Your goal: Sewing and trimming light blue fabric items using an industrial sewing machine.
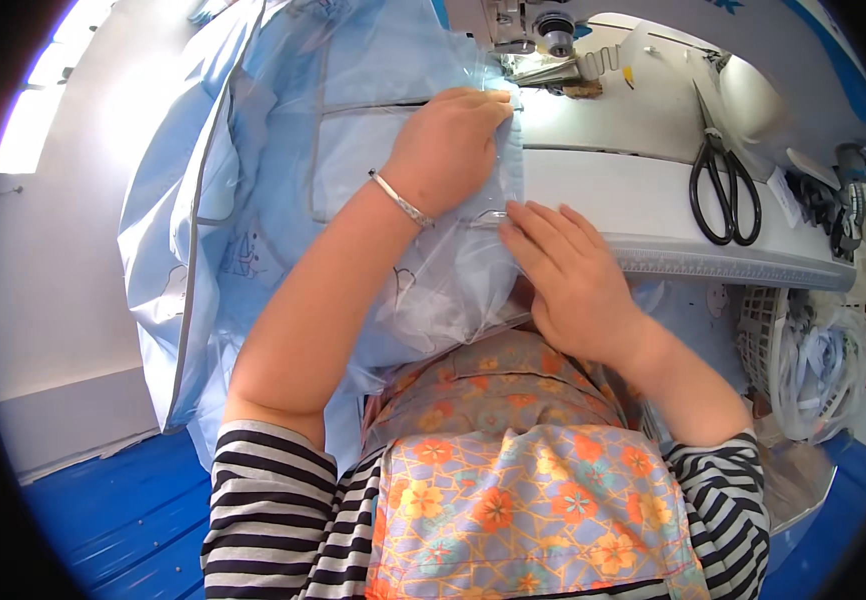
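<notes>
A pale blue printed fabric piece [283,160] with grey piping and a clear plastic layer spreads over the sewing table and hangs toward my lap. My left hand [453,140] is on its right edge, just below the machine head, fingers bent together over the cloth; the thumb side is partly hidden. Nearer to me, my right hand [568,270] rests with fingers stretched out, fingertips touching the fabric's edge beside a wrinkle in the clear plastic. Its thumb is mostly hidden. Above my left hand is the sewing machine [555,35]; its needle area is washed out by light.
Black-handled scissors [725,195] lie on the white table [593,185] to the right. A clear ruler [733,262] runs along its front edge. Below, a white plastic basket [761,335] holds bagged material. Blue slatted flooring [118,525] shows at lower left.
</notes>
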The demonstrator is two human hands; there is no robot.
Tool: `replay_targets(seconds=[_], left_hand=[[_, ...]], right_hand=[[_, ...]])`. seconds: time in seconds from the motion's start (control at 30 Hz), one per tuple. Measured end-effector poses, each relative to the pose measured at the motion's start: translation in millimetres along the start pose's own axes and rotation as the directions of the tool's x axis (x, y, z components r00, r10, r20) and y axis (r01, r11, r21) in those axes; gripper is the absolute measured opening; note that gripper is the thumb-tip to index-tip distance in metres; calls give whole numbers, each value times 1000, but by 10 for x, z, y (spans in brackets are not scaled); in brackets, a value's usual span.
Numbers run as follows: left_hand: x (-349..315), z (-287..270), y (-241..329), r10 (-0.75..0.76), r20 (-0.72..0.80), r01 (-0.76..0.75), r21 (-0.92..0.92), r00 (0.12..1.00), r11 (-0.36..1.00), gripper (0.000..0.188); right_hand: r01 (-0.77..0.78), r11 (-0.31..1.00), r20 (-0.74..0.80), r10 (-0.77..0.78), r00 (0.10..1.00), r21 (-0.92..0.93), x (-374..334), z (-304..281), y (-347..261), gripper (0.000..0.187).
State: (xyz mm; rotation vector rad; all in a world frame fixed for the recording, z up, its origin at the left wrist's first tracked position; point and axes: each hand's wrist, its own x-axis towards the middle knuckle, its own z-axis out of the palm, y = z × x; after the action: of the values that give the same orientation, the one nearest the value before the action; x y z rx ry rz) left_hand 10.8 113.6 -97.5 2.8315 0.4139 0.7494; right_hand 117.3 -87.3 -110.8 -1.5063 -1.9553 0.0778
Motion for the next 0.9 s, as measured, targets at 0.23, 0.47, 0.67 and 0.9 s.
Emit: replay_targets(seconds=[0.23, 0.47, 0.67, 0.9], left_hand=[[46, -30, -33, 6, 43, -5, -16, 999, 1000, 27], [79, -42, -82, 61, 17, -61, -22, 998, 998, 26], [103, -57, -205, 51, 46, -49, -36, 998, 998, 37], [123, 4, -238, 54, 43, -49, -98, 998, 994, 46]], right_hand=[[-34, 996, -190, 17, 982, -85, 212, 211, 50, 46], [-245, 957, -198, 273, 941, 154, 329, 78, 87, 51], [-450, 244, 236, 590, 772, 859, 560, 25, 287, 64], [130, -395, 229, 738, 635, 910, 845, 223, 477, 39]])
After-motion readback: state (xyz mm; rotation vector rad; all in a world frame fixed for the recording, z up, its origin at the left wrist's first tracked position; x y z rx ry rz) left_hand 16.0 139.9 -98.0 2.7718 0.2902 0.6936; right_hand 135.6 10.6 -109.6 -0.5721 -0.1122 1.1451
